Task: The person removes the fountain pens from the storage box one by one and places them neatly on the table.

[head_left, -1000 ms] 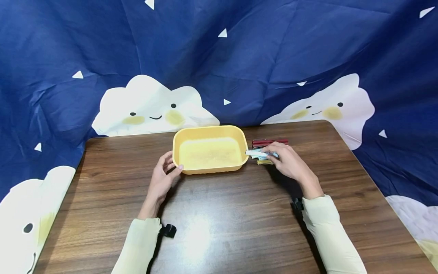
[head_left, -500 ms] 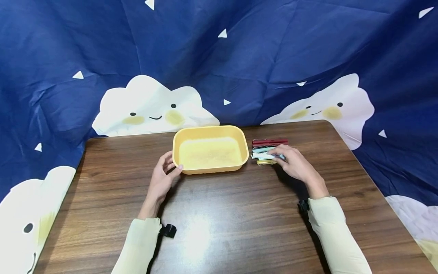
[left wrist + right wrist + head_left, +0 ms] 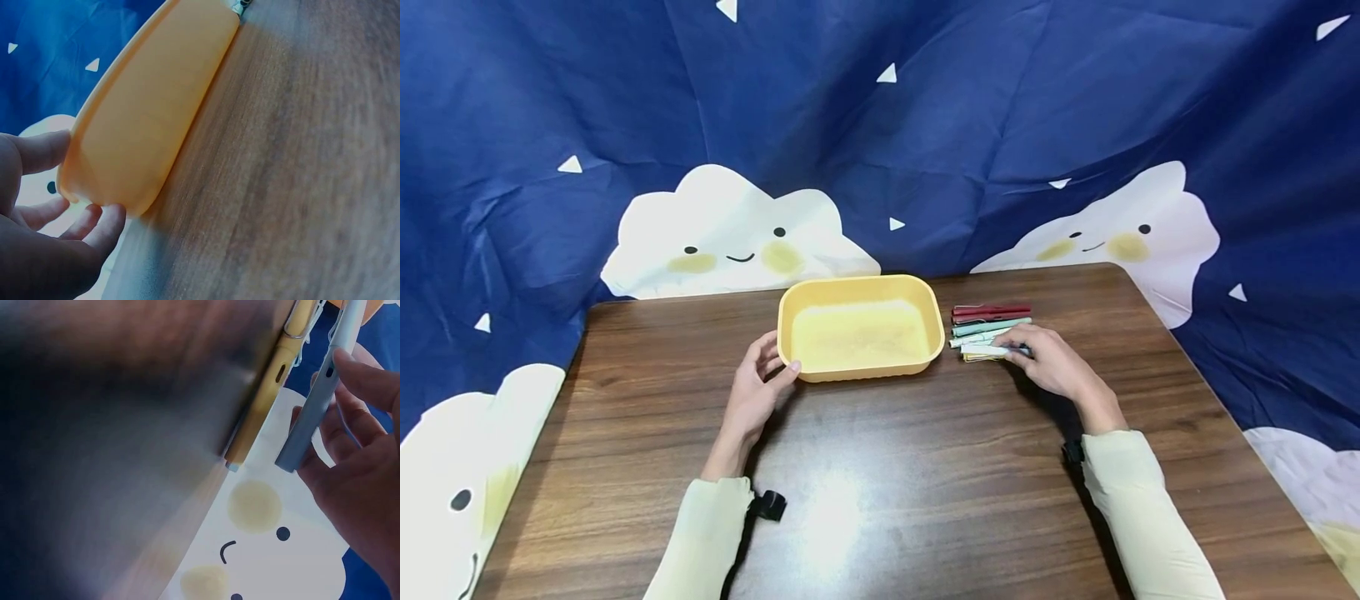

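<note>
My left hand holds a yellow plastic basin by its near left corner, thumb at the rim and other fingers against the outer wall. In the left wrist view those fingertips touch the basin's end. My right hand pinches a pale pen with a white front part between thumb and fingers. The right wrist view shows this pen apart from a yellow pen that lies on the table. Behind the held pen, red pens and pale green pens lie side by side.
The brown wooden table carries the basin near its back edge, with the pens right beside the basin's right end. A blue curtain with white clouds hangs right behind the table.
My right hand has drawn the held pen back to the right and toward me, from near the basin's right rim to over the yellow pen. My left hand and the basin have stayed put.
</note>
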The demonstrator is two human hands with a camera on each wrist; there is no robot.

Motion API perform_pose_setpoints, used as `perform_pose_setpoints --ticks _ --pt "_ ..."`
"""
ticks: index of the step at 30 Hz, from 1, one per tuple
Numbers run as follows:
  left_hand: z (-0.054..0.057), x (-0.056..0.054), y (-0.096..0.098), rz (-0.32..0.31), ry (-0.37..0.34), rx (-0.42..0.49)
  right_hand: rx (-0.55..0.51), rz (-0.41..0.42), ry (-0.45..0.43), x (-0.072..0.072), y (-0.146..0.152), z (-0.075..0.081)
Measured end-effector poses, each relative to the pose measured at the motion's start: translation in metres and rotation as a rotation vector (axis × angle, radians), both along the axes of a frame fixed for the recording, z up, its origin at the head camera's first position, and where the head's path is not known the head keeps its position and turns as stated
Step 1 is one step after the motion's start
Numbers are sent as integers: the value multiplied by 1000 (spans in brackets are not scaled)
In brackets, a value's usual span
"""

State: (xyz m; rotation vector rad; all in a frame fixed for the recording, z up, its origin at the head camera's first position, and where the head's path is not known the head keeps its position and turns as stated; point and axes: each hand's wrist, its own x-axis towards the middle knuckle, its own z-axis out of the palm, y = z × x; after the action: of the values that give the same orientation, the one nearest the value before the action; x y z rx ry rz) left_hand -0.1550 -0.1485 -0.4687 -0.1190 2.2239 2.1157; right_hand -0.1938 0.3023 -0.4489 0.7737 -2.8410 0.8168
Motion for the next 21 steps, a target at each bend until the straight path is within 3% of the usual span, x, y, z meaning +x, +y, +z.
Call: perform_pose_setpoints --ticks 8,21 --pt "-2 0 1 4 2 -10 42 -11 -97 -1 5 -2" --pt "-2 0 0 6 4 -8 56 -10 -176 -11 6 -3"
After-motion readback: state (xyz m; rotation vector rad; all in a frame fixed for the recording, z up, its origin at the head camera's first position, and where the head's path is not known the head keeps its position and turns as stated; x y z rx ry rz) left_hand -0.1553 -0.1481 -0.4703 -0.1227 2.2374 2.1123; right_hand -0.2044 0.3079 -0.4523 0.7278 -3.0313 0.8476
